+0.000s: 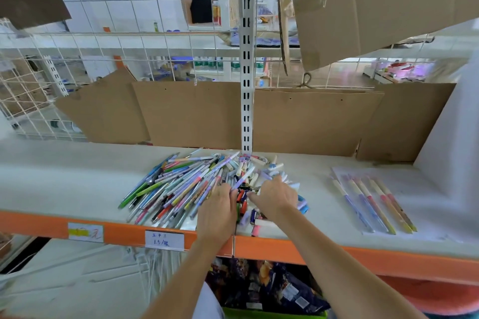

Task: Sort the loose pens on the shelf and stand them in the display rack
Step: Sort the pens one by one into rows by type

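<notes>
Both my hands down in the pen pile [191, 184] on the shelf [64, 179]; left hand [216, 211] and right hand [274, 195] close together, fingers buried, grip unclear. Sorted pens [373, 202] right of them. Best pull matching colours singly, no rack visible

A shop: price labels [164, 240] on stocked metal shelving [77, 228].

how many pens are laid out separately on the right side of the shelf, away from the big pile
5. The separate pens lie side by side on a clear sheet at the shelf's right end, tips toward the front edge. Blur could hide another.
</notes>
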